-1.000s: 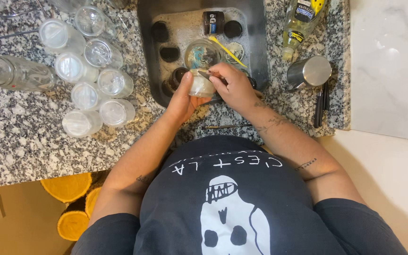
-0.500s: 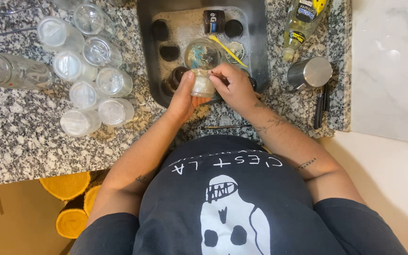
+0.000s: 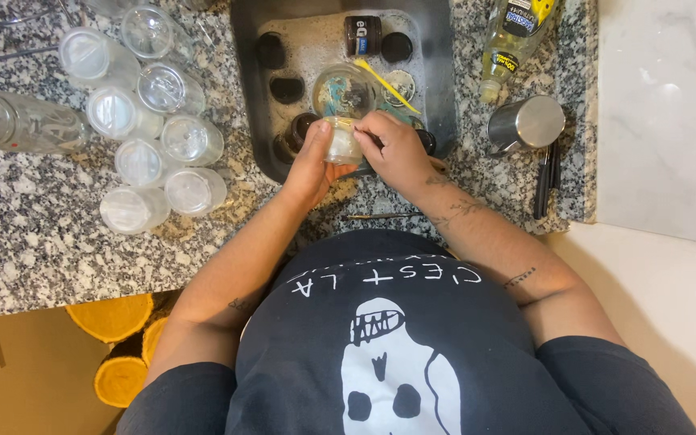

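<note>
I hold a small clear glass jar (image 3: 340, 143) over the near edge of the dark sink (image 3: 247, 97). My left hand (image 3: 309, 165) wraps around its left side. My right hand (image 3: 396, 149) pinches at the jar's right side and rim. Just beyond the jar, inside the sink, stands a larger glass jar (image 3: 344, 90) with blue-green residue, and a yellow stick (image 3: 387, 85) lies beside it. Several dark lids (image 3: 287, 89) and a dark-labelled jar (image 3: 362, 34) lie on the sink floor.
Several upturned clear jars (image 3: 138, 161) stand on the granite counter (image 3: 34, 234) left of the sink, with one long jar (image 3: 18, 121) lying on its side. Right of the sink are a dish soap bottle (image 3: 513, 36), a steel cup (image 3: 527, 125) and dark utensils (image 3: 545, 177).
Both hands stay at the small jar over the sink's near edge. My right fingers have shifted slightly along the jar's rim.
</note>
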